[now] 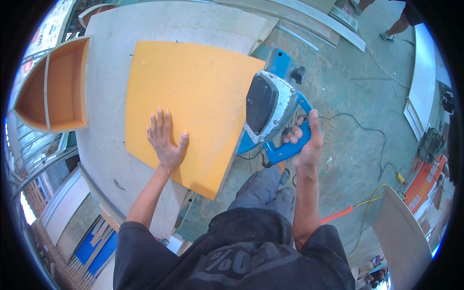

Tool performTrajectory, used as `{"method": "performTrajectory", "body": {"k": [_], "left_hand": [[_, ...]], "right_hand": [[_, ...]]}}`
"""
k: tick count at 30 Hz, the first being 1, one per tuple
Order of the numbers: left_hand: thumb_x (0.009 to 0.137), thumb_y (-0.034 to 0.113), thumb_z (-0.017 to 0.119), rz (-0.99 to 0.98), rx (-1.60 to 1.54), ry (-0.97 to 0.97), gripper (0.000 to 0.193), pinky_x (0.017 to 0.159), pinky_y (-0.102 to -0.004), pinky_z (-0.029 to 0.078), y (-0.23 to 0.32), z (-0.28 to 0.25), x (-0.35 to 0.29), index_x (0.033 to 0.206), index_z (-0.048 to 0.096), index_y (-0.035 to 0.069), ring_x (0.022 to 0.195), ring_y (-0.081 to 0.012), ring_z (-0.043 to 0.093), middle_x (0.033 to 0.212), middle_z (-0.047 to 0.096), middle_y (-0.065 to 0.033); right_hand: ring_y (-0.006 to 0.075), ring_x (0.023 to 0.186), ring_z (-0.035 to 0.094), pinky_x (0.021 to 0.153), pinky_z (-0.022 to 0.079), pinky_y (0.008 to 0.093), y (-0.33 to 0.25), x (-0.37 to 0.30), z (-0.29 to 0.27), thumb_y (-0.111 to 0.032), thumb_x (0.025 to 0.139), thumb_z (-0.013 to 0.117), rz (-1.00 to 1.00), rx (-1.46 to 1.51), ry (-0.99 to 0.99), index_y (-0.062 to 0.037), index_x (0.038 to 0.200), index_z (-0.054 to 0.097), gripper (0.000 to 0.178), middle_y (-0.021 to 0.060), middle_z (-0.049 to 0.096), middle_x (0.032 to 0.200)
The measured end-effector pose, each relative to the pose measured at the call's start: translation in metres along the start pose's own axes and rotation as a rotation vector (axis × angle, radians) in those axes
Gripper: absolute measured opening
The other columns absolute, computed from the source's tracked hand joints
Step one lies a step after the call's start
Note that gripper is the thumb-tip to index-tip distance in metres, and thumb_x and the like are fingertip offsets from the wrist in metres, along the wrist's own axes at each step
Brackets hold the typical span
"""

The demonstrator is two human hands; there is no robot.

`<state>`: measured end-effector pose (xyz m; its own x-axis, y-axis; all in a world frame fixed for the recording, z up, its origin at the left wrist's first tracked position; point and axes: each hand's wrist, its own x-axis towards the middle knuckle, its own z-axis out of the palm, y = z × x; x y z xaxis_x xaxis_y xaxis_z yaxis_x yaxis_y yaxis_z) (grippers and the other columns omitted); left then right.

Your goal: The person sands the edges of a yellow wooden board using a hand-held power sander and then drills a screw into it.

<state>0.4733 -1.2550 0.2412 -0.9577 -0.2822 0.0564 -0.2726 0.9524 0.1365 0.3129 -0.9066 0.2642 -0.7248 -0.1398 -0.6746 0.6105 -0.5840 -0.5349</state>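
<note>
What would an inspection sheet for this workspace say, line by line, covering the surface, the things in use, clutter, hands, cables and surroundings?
Surface: pale plywood bench, dusty.
Job's things: orange board flat on the bench, one edge overhanging; blue power planer at that edge.
Clutter: wood chips on the board; planks on the floor.
Hands: left hand flat on the board; right hand gripping the planer handle.
Cables: black cord and yellow cable loose on the floor.
Surroundings: orange corner shelf; white panels; another person's feet.
</note>
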Motion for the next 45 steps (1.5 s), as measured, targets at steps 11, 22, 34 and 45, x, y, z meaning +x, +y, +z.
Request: {"method": "performTrajectory", "body": {"k": [11, 22, 34, 45], "left_hand": [[0.093, 0.049, 0.066, -0.027, -0.035, 0.005, 0.081, 0.122, -0.058, 0.008, 0.003, 0.002, -0.003, 0.16, 0.041, 0.011, 0.158, -0.0352, 0.019, 0.168, 0.032, -0.0135], [0.094, 0.051, 0.067, -0.062, -0.083, 0.078, 0.076, 0.122, -0.0621, 0.01, 0.003, 0.008, -0.005, 0.158, 0.044, 0.017, 0.156, -0.0356, 0.023, 0.168, 0.034, -0.0091], [0.093, 0.057, 0.066, -0.032, -0.084, 0.162, 0.076, 0.122, -0.061, 0.012, -0.001, 0.019, -0.001, 0.155, 0.048, 0.017, 0.154, -0.0355, 0.027, 0.165, 0.038, -0.0099], [0.095, 0.06, 0.061, -0.044, -0.041, 0.173, 0.075, 0.123, -0.0558, 0.016, -0.002, 0.018, 0.001, 0.154, 0.049, 0.016, 0.153, -0.0333, 0.031, 0.164, 0.039, -0.0115]], "right_hand": [[0.0088, 0.057, 0.05, 0.057, 0.044, 0.028, -0.04, 0.058, 0.02, -0.05, 0.1, 0.066, -0.091, -0.025, -0.016, -0.0113, 0.09, 0.058, 0.041, -0.0049, 0.049, 0.064], [0.0186, 0.066, 0.061, 0.064, 0.05, 0.0369, 0.013, -0.018, -0.08, -0.045, 0.093, 0.075, -0.257, -0.716, 0.294, -0.0016, 0.081, 0.067, 0.046, 0.007, 0.063, 0.072], [0.0433, 0.091, 0.072, 0.081, 0.054, 0.049, 0.133, -0.143, -0.251, -0.049, 0.09, 0.076, -0.119, -1.458, 0.553, 0.0044, 0.107, 0.069, 0.057, 0.0247, 0.075, 0.096], [0.0135, 0.055, 0.055, 0.052, 0.045, 0.0285, 0.142, -0.192, -0.151, -0.042, 0.101, 0.068, 0.066, -0.202, 0.252, -0.0024, 0.09, 0.064, 0.042, 0.0036, 0.056, 0.063]]}}
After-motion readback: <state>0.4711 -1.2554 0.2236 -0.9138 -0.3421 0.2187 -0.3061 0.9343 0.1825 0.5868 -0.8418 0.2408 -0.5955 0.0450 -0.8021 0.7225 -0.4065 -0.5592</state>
